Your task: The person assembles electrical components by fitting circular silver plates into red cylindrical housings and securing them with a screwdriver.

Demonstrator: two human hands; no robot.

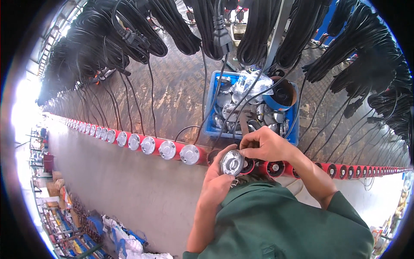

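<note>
A round silver metal end cap (233,163), with a raised ring on the side that faces up, rests in my left hand (214,183); its fingers and thumb are wrapped round the rim. My right hand (271,146) is closed, fingertips pinched together against the cap's upper right edge. What the pinch holds is hidden. A flat brownish strip (244,124) runs up from beside the right knuckles toward the bin; whether the hand grips it cannot be made out. Just beyond both hands, red cylindrical housings (276,169) lie in a row with their ends facing me.
Silver caps fill a blue bin (208,126) beyond my hands, with a blue-and-brown tape roll (280,102) inside. Capped housings (189,154) line the bench edge leftward. Bundled black cables (254,39) hang overhead, their leads crossing the worn bench (172,99). Boxes and bags (125,239) lie lower left.
</note>
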